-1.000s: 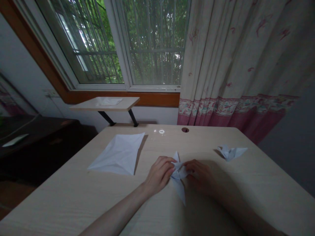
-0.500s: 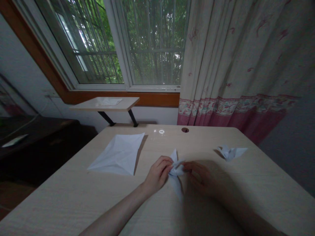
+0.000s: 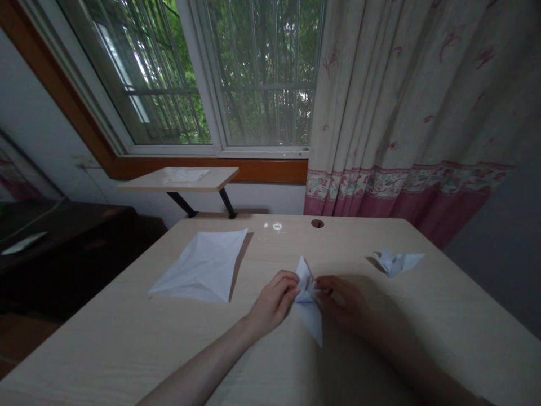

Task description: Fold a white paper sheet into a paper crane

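Between my hands, over the middle of the desk, is a white origami crane [image 3: 309, 321] with one pointed wing toward me and another pointing away. My left hand [image 3: 275, 298] pinches its left side between thumb and fingers. On the opposite side my right hand [image 3: 343, 301] is closed on the crane's right end, its fingertips in shadow. A second folded paper crane [image 3: 396, 263] rests on the desk to the right. To the left lies a creased square sheet of white paper [image 3: 200, 268], its edges lifting a little.
The pale wooden desk [image 3: 169, 344] has a round cable hole [image 3: 318, 224] at its back edge. A small raised shelf [image 3: 220, 177] on black legs stands at the back left with white paper [image 3: 188, 175] on it. Behind are a barred window and a curtain [image 3: 359, 113].
The crane has turned slightly between my hands; its near wing has swung to the right and shows broader. My right fingers have shifted a little on its right end.
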`<state>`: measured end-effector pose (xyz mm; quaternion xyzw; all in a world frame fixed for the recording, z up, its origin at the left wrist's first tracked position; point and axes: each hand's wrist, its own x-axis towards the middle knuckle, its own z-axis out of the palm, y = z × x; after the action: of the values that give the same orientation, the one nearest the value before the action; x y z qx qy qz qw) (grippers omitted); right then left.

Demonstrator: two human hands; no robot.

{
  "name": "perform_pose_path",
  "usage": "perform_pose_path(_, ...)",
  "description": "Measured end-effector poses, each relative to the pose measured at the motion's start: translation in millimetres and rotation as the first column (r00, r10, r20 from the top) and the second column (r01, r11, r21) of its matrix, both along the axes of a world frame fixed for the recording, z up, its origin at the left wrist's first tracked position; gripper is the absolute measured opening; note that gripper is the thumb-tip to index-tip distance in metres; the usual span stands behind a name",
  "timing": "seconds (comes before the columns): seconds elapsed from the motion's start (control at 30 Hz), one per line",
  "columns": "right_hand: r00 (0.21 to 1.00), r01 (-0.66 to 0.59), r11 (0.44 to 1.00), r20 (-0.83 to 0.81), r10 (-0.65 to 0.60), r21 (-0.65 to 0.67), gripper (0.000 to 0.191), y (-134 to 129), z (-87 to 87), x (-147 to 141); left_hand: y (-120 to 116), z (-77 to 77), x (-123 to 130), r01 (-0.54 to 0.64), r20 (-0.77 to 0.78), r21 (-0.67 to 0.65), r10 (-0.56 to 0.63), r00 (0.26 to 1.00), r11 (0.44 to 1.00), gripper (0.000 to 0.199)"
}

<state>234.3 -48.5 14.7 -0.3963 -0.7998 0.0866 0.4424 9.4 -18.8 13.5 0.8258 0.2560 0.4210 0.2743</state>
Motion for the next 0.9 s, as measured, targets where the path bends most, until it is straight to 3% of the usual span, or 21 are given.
perform_pose_path(0.17,0.991,0.126,0.992,-0.045,-0.124,0.027,0.016,1,-5.0,-1,0,0.0,2,-0.003,-0.026,-0.035,0.002,1.000,0.999,0.011)
perform_pose_path(0.47,0.999,0.027,0.996,-0.033,-0.030,-0.090,0.008,2,5.1,-6,0,2.5,2,-0.003,-0.030,-0.048,0.002,1.000,0.999,0.013)
perform_pose_path(0.9,0.995,0.085,0.987,-0.041,-0.091,-0.135,0.008,1,5.4,-6,0,2.0,2,0.029,-0.069,-0.056,-0.033,0.997,0.998,0.014)
